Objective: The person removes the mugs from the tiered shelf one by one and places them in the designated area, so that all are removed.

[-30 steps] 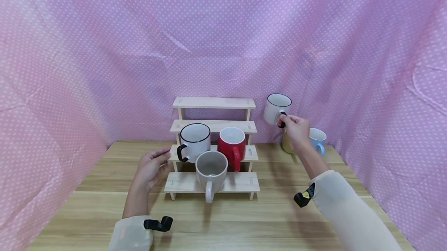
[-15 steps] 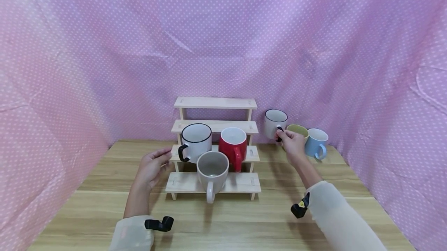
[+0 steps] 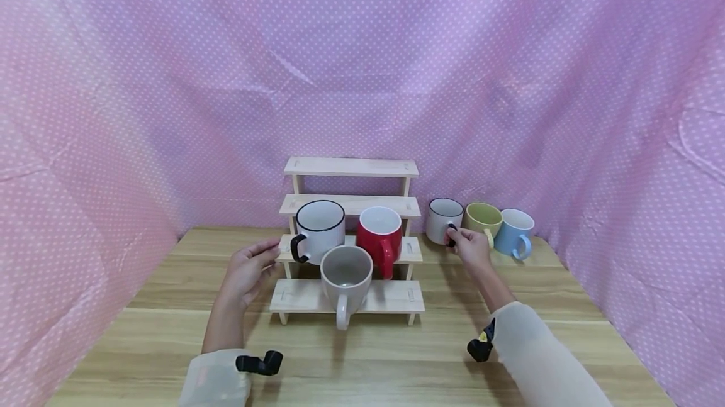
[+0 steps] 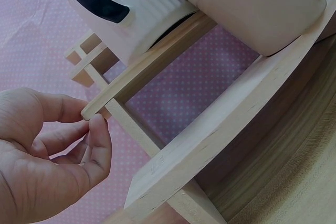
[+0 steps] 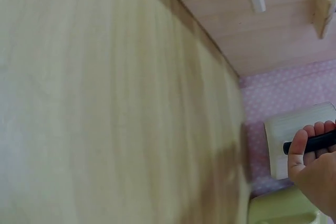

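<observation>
Pink dotted cloth hangs behind a wood-grain worktop, where a tiered wooden stand sits at twelve o'clock from the person. At one o'clock, the right hand is clamped on the black handle of a black-rimmed white mug, upright near the cloth; from where I stand, whether its base touches the worktop cannot be made out. A green mug and a blue mug line up toward two o'clock. Between ten and eleven o'clock, the left hand pinches the end of the stand's second step from the bottom. The held mug looks like enamel or glazed ceramic: stiff, light enough for one hand, slick-sided and likely to chip if knocked. Its handle seems the surest hold, while the slim-boarded stand appears light enough to shift if bumped.
</observation>
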The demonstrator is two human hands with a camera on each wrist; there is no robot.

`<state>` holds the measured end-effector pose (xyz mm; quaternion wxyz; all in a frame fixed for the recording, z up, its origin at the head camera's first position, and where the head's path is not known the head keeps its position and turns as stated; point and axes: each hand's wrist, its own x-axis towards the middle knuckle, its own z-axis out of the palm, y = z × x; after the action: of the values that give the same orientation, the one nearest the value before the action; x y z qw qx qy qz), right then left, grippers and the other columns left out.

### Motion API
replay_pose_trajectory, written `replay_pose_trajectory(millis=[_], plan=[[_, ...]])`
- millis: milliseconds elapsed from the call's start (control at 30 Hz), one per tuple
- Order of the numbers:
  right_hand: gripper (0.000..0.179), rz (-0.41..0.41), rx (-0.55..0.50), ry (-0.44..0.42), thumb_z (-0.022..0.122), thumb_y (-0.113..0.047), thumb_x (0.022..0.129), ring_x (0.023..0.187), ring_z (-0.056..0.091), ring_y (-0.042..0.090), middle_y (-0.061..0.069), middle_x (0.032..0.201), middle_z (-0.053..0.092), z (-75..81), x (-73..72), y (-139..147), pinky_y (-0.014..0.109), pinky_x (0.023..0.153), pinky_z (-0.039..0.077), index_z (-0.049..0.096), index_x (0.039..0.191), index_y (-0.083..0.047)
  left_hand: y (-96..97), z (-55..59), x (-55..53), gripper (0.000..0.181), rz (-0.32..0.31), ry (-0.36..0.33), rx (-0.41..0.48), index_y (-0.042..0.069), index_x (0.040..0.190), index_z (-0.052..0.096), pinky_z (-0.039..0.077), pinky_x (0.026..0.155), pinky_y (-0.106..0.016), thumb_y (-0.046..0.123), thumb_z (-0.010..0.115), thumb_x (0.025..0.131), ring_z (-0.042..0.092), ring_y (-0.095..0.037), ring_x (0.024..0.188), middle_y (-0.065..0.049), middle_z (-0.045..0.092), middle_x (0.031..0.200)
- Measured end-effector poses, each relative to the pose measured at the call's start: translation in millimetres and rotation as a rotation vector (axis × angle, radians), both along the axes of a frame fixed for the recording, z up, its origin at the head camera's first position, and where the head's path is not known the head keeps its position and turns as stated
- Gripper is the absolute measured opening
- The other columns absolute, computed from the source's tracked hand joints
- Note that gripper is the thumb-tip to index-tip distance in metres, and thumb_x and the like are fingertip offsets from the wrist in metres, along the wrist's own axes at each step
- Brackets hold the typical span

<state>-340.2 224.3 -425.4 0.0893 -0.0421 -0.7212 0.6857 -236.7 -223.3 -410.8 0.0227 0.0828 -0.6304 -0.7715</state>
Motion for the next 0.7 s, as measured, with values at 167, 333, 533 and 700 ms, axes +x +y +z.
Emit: replay_pose_trajectory(millis=[167,333,533,700], plan=[[0.027,-0.009,-0.008,-0.033,0.060,-0.005,0.102,0.077,0.061,0.014,0.004,0.076,0.066,-10.6,-2.8,1,0.028,0.071,0.060,0.066,0.105,0.022,0.4,0.4,0.7,0.047,0.000,0.003,0.006,-0.010,0.144,0.047,0.057,0.087,-0.024,0.002,0.061,0.102,0.060,-0.010,0.093,0.001,0.065,0.108],[0.028,-0.024,-0.010,-0.038,0.060,-0.005,0.102,0.076,0.060,0.015,0.006,0.075,0.066,-16.5,-2.8,3,0.026,0.066,0.057,0.066,0.103,0.022,2.0,0.1,-0.1,0.045,0.001,0.001,0.007,-0.010,0.143,0.048,0.057,0.086,-0.023,0.002,0.061,0.101,0.061,-0.010,0.093,0.001,0.066,0.107],[0.026,-0.037,-0.027,-0.037,0.061,-0.007,0.102,0.075,0.060,0.015,0.004,0.075,0.066,-18.8,-2.3,5,0.027,0.069,0.058,0.069,0.101,0.018,2.1,0.2,-0.7,0.044,0.006,0.006,0.013,-0.010,0.142,0.050,0.057,0.082,-0.021,0.002,0.062,0.101,0.061,-0.010,0.092,0.001,0.066,0.107],[0.021,-0.059,-0.087,-0.067,0.061,-0.004,0.100,0.072,0.061,0.013,0.002,0.075,0.066,-21.2,-1.0,7,0.031,0.072,0.060,0.070,0.103,0.015,1.5,0.6,0.8,0.046,0.007,0.009,0.019,-0.011,0.143,0.049,0.057,0.081,-0.020,0.002,0.062,0.101,0.062,-0.009,0.091,0.000,0.066,0.106]])
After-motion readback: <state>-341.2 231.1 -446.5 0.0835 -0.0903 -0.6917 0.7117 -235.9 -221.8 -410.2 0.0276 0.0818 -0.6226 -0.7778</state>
